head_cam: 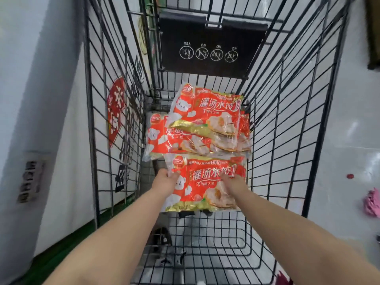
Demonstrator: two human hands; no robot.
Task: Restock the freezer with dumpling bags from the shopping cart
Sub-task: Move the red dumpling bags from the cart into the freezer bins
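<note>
Gripping nearest dumpling bag (207, 182) w/ left hand (167, 178) & right hand (232, 182); more bags (197, 128) left at cart (287, 120) far end.

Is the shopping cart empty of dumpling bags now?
No, the shopping cart holds more dumpling bags beyond the nearest bag under both hands.

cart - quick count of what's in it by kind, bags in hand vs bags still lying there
Dumpling bags being gripped by the left hand and right hand: 1, the nearest bag
Dumpling bags still lying in the shopping cart: at least 2, the top bag and the bag under it; a possible third edge is unclear
Total: at least 3 bags
</note>
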